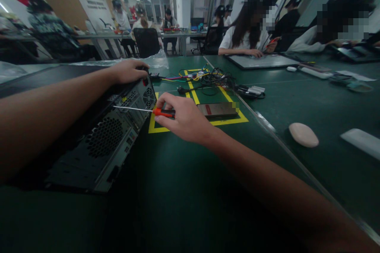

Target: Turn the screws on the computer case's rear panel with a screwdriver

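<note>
A black computer case (130,116) lies tilted at the left, with its metal back panel, round fan grille and ports towards me. At its far upper corner, my left hand (130,70) is closed over the edge; some fingertips are hidden. My right hand (185,116) pinches the orange-and-black handle of a screwdriver (162,112). Its long thin shaft points left, and the tip meets the rear panel near the upper edge, above the fan grille. Whether the tip sits in a screw is too small to tell.
Beyond my right hand lies a brown box (218,109) inside yellow tape markings (190,87), near tangled cables (218,79). A pale rounded object (303,134) and a white object (360,142) are at right. Across the green table (267,102), a person handles a flat panel (264,61).
</note>
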`<state>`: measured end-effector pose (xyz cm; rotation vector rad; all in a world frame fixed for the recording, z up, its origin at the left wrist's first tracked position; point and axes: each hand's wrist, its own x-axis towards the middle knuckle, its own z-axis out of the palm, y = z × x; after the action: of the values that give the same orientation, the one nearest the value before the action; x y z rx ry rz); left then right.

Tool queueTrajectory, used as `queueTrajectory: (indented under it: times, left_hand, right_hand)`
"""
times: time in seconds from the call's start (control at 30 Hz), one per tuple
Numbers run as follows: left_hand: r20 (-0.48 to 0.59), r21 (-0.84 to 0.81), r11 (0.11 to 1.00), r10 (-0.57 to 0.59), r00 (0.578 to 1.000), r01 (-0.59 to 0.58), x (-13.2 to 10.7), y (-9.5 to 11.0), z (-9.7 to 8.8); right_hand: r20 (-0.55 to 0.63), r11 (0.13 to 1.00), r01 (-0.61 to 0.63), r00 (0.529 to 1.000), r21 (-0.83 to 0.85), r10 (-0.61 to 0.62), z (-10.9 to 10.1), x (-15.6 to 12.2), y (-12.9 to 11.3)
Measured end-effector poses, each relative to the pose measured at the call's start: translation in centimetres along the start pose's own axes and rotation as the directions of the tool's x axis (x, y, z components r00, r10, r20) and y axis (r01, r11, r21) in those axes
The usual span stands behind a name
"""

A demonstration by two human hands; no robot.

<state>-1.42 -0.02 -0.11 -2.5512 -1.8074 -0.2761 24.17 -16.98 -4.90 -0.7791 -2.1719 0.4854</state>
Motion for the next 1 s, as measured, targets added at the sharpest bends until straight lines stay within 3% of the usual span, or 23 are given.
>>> queueTrajectory:
  times: [1.0]
  left_hand:
    - [-0.019, -0.059, 0.998, -0.039, 0.999, 0.038, 0.10, 0.02, 0.04]
  right_hand:
    - [-0.018, 1.000, -0.011, 1.000, 0.026, 0.011, 0.13, -0.01, 0.02]
